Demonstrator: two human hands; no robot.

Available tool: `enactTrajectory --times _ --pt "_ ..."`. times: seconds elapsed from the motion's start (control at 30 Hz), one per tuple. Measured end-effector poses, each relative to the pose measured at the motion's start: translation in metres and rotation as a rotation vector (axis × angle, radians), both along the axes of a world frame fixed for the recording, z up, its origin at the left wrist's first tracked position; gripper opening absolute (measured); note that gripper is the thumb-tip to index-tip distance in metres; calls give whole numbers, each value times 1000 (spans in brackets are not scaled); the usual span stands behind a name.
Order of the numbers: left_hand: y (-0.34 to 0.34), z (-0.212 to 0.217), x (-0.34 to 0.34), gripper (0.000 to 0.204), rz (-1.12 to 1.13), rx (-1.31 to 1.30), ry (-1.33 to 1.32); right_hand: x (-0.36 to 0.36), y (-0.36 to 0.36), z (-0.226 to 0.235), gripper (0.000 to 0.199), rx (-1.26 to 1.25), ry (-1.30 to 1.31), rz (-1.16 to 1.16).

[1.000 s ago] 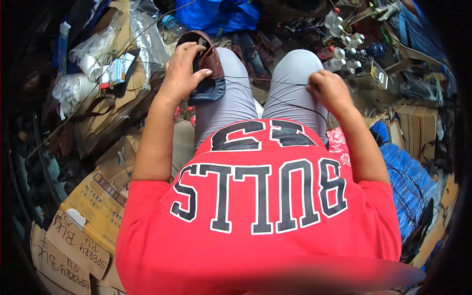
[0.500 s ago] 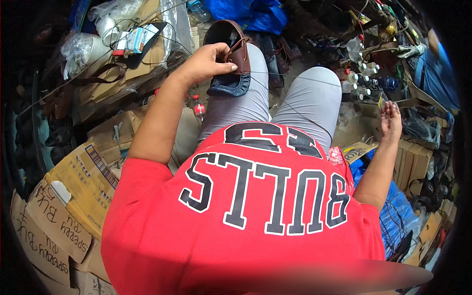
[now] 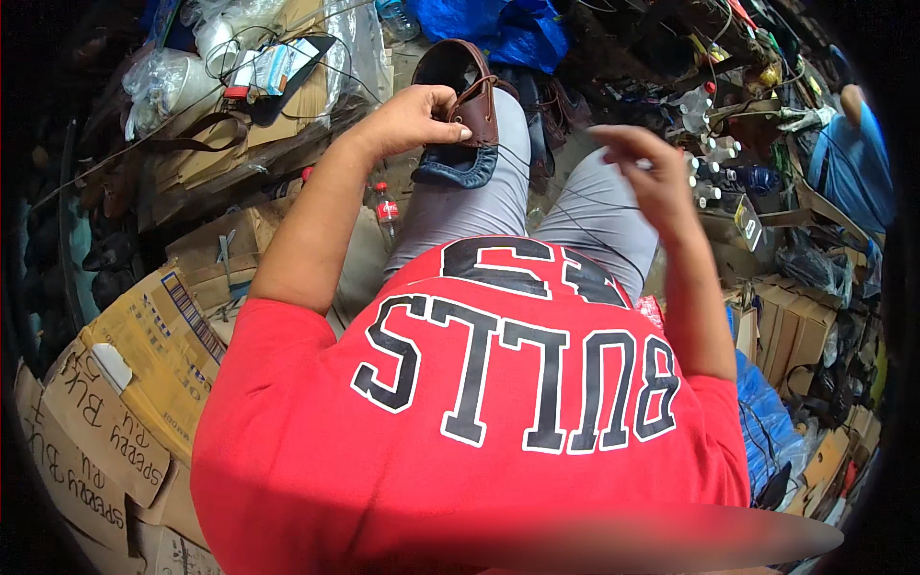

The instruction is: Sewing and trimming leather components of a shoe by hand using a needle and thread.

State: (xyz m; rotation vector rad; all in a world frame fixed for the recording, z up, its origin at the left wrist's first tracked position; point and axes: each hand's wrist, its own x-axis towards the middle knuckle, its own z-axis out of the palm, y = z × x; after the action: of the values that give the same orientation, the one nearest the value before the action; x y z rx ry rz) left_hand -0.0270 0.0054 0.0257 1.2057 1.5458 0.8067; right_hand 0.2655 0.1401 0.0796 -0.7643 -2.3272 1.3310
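A boat shoe upper [image 3: 484, 120] of brown leather with a dark blue toe part rests on my left thigh. My left hand [image 3: 422, 123] is closed on its edge, the thumb pressing where brown meets blue. A brown lace is threaded near its opening. From the blue part a dark thread [image 3: 575, 195] trails in loose curves over my thighs. Above my right thigh is my right hand [image 3: 652, 172], apart from the shoe and smeared by motion. Whether it holds anything small cannot be made out.
Cardboard boxes [image 3: 144, 359] are stacked at the left. A small red-capped bottle [image 3: 385, 208] stands beside my left thigh. Several white-capped bottles [image 3: 714, 158] cluster beyond my right knee. Blue plastic [image 3: 767, 412] lies at my right, and a brown strap [image 3: 206, 139] at far left.
My right hand has swung in from the far right to above my right thigh. The thread, pulled straighter before, now hangs slack. My left hand keeps its hold on the shoe.
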Motion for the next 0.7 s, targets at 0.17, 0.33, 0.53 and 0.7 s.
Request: enactTrajectory --times 0.17,0.33,0.53,0.7 --pt "-1 3 2 21 -16 16 62 -60 -24 -23 22 123 -86 184" --pt "-5 2 1 21 21 33 17 -74 -25 -32 19 128 -119 186" --pt "-4 6 1 21 22 29 13 -76 -25 -35 20 69 -130 195" --pt "-5 3 2 20 10 62 64 -78 -27 -23 20 207 -234 225"
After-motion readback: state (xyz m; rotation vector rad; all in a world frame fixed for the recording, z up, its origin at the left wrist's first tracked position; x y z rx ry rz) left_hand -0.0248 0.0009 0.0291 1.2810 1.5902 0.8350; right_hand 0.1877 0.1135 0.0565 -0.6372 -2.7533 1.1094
